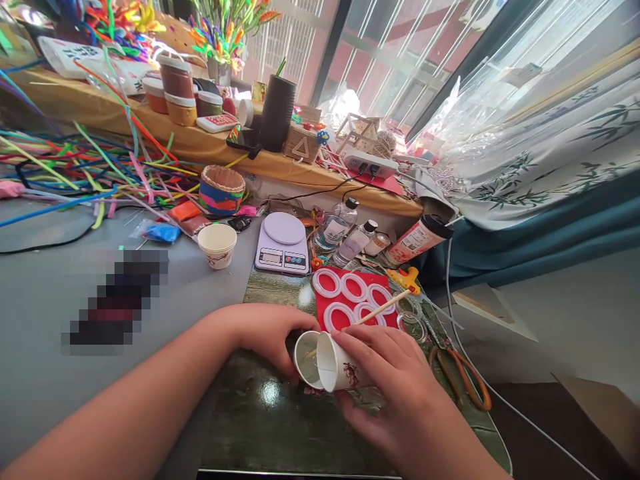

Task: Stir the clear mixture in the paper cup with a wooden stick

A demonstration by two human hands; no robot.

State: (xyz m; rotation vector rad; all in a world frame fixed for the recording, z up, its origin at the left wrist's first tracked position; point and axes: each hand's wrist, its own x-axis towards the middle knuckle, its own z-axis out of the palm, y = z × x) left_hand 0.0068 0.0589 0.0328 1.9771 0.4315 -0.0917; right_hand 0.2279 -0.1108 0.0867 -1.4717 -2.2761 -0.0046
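Here we are: my left hand [267, 335] curls round one paper cup [304, 368], my right hand [397, 367] grips a second cup [344, 371], tipped sideways, mouth right by the first's rim, over the green board [270, 430], near the red sheet [320, 305]!

No lettering is legible. Marks too small or blurred to read stand on the front label of the clear bottle [334, 230], the pale label of the black-lidded cup [416, 240], the white package [70, 57] (dark, brush-like characters) and the button panel of the scale [283, 241].
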